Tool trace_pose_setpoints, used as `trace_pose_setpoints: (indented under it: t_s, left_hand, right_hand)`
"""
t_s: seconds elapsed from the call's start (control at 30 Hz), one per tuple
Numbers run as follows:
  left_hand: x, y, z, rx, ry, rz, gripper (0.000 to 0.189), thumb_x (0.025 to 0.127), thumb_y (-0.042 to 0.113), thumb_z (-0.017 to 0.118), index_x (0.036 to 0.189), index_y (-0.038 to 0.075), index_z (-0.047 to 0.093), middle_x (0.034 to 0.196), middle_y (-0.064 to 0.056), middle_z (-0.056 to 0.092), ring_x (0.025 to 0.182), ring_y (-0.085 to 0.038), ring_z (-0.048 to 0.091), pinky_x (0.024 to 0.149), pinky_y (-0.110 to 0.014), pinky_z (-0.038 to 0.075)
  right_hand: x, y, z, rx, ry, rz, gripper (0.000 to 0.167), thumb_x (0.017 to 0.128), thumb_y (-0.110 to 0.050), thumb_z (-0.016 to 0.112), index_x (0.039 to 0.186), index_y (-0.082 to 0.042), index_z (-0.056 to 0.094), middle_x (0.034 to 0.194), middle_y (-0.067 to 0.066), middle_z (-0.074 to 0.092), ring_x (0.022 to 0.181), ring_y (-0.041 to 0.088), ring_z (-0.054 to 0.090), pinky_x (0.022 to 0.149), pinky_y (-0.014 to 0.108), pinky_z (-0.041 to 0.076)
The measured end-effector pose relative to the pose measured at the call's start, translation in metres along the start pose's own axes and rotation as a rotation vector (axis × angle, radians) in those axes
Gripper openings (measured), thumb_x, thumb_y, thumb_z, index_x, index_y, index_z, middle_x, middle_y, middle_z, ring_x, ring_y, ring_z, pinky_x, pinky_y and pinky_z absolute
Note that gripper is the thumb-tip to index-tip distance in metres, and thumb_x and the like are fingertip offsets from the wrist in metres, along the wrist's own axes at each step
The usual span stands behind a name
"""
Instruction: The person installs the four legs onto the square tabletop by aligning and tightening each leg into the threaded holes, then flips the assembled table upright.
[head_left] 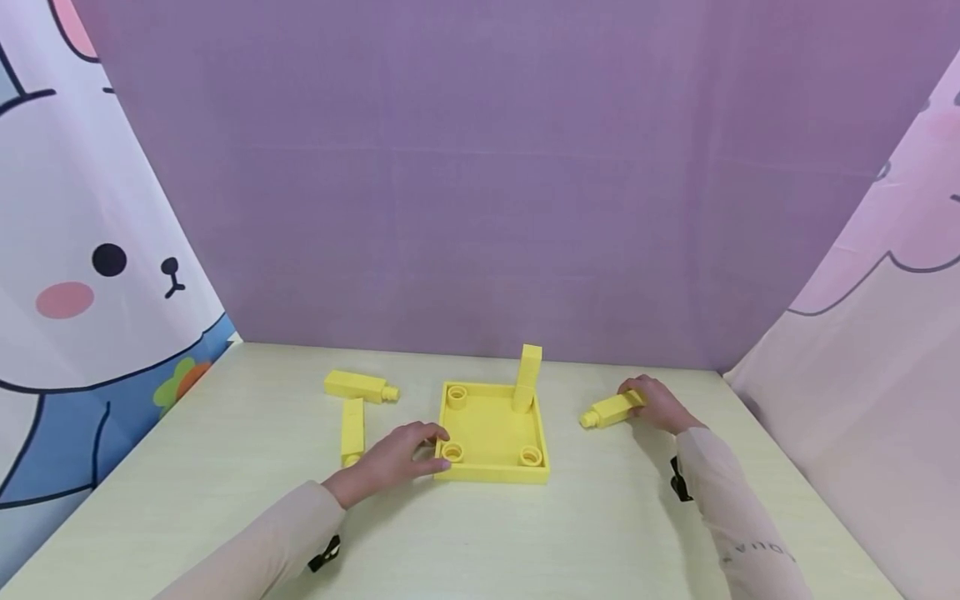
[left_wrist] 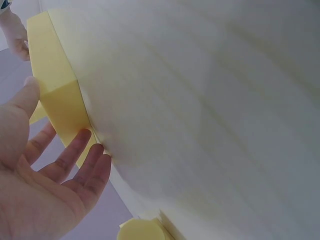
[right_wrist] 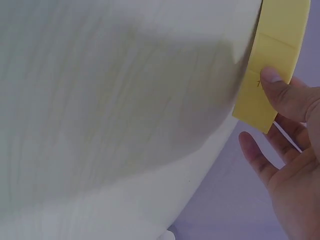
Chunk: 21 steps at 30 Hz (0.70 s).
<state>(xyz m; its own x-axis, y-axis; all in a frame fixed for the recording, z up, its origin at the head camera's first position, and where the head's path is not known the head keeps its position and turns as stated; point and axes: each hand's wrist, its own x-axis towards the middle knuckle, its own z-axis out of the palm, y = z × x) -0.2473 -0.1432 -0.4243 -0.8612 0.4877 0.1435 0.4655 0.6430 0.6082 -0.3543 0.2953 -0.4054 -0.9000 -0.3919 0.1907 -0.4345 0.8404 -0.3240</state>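
Note:
A yellow square base with raised walls lies on the table, round sockets showing in three corners. One yellow leg stands upright at its back right corner. My left hand holds the base by its front left corner, thumb on the front wall and fingers along the left side. Off to the right, my right hand pinches the square end of another yellow leg, whose round stepped end points left. In the right wrist view, the thumb lies on this leg over a small printed mark.
Two more yellow legs lie left of the base: one sideways at the back, the other pointing toward me, its near end beside my left hand. A purple cloth hangs behind the pale tabletop; printed cloths flank it.

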Motion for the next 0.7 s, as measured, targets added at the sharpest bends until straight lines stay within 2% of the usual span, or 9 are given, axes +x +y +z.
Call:
trace_pose_setpoints:
  t_s: [0.23,0.7]
  left_hand:
    - [0.0,0.0,0.0,0.008,0.003,-0.002,0.041,0.084,0.035,0.064,0.113,0.007,0.057,0.11,-0.005,0.06,0.103,-0.023,0.055,0.09,-0.042,0.045]
    - [0.001,0.0,0.0,-0.004,-0.003,0.001,0.042,0.084,0.034,0.064,0.114,0.006,0.057,0.111,-0.006,0.06,0.104,-0.025,0.055,0.09,-0.043,0.045]
  right_hand:
    - [-0.001,0.001,-0.006,0.013,0.031,-0.017,0.031,0.07,0.005,0.071,0.098,-0.001,0.061,0.1,0.02,0.057,0.097,0.04,0.052,0.087,0.057,0.039]
    - [-0.007,-0.003,-0.017,0.013,0.036,-0.059,0.032,0.071,0.003,0.071,0.101,-0.003,0.061,0.1,0.019,0.056,0.097,0.04,0.053,0.086,0.056,0.041]
